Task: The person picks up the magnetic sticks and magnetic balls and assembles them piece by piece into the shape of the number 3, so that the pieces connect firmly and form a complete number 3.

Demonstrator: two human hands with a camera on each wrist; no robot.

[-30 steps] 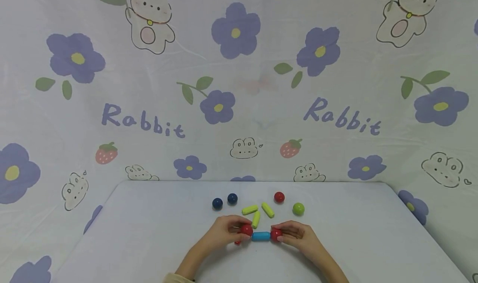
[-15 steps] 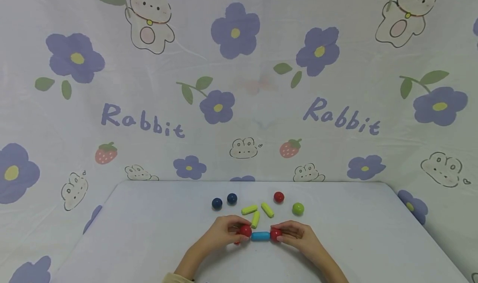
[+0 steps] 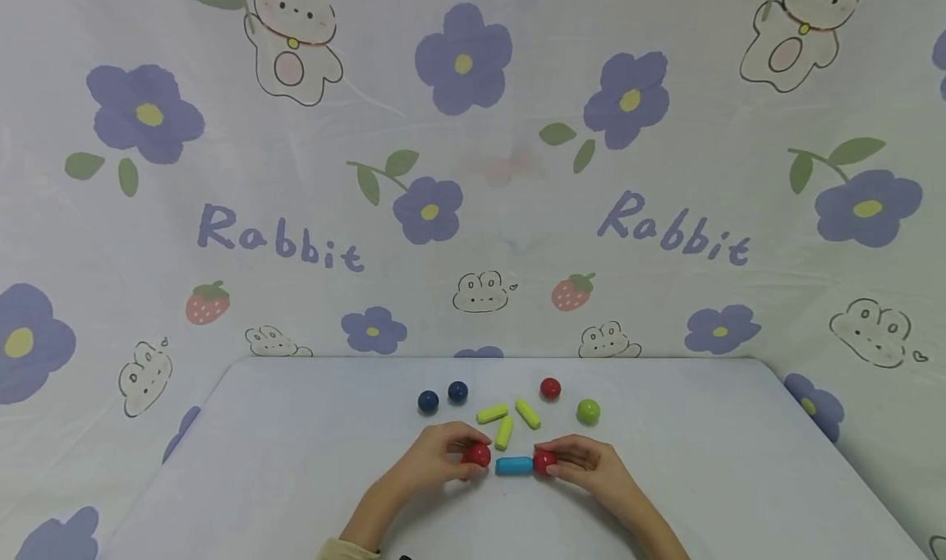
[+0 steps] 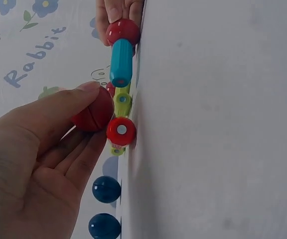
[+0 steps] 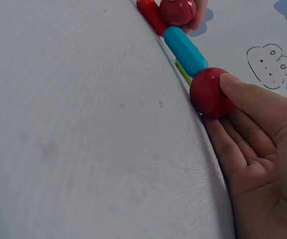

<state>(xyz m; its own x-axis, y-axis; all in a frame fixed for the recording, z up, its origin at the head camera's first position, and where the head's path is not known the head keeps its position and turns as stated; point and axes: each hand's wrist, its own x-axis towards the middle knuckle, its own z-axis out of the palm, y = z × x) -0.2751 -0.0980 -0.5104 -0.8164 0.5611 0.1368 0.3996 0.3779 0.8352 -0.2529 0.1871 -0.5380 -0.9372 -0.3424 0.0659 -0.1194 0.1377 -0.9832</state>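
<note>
My left hand (image 3: 438, 458) pinches a red ball (image 3: 480, 455) between thumb and fingers. A short red rod (image 5: 152, 16) with a pale disc in its end lies by that ball, mostly hidden in the head view; whether they touch I cannot tell. On the other side, my right hand (image 3: 591, 461) holds a second red ball (image 5: 212, 92) with thumb and fingers. A blue rod (image 3: 514, 466) joins this ball and points left. Between the blue rod's free end and the left ball there is a small gap.
Several yellow-green rods (image 3: 503, 433) lie just beyond the hands. Two dark blue balls (image 3: 457, 392) sit at the back left, a loose red ball (image 3: 550, 388) and a green ball (image 3: 588, 411) at the back right. A patterned cloth hangs behind the white table (image 3: 296, 429).
My left hand has moved slightly left with its red ball, which has come away from the blue rod's end. The right hand has stayed nearly still, holding its ball.
</note>
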